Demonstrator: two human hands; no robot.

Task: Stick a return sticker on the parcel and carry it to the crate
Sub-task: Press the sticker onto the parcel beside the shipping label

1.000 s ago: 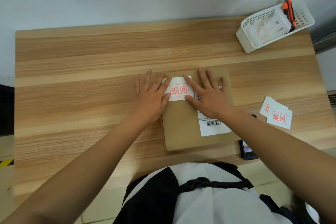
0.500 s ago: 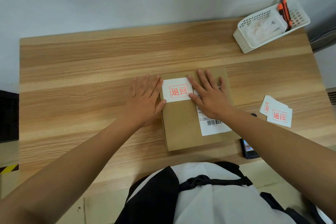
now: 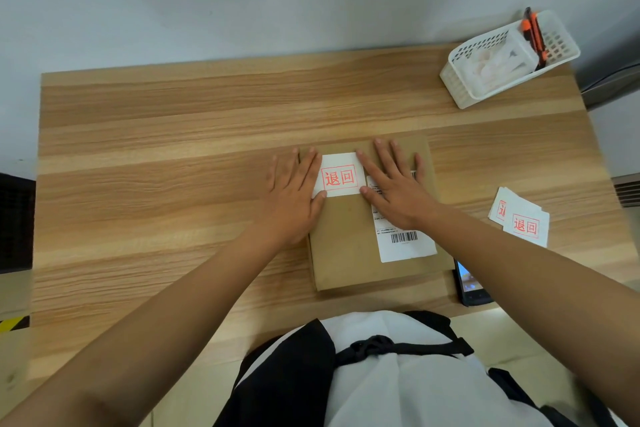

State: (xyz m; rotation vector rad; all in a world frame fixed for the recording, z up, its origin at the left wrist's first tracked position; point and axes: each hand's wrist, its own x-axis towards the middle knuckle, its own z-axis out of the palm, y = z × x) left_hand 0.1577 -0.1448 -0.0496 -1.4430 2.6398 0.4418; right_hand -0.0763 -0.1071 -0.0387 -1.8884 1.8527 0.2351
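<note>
A flat brown cardboard parcel (image 3: pixel 349 253) lies on the wooden table (image 3: pixel 173 166) in front of me. A white return sticker with red characters (image 3: pixel 339 177) sits on its top left corner, beside a white shipping label with a barcode (image 3: pixel 403 243). My left hand (image 3: pixel 294 194) lies flat, fingers apart, over the parcel's left edge and touches the sticker's left side. My right hand (image 3: pixel 394 187) lies flat on the parcel, its fingers at the sticker's right edge and partly over the shipping label. No crate shows in the frame.
A small pile of spare return stickers (image 3: pixel 521 218) lies at the right. A black phone (image 3: pixel 471 284) rests by the parcel's near right corner. A white plastic basket (image 3: pixel 502 62) with an orange cutter (image 3: pixel 535 35) stands at the back right.
My left hand has slid a little to the left, off the sticker's middle to its left edge. My right hand stays flat beside the sticker. The view shifted slightly.
</note>
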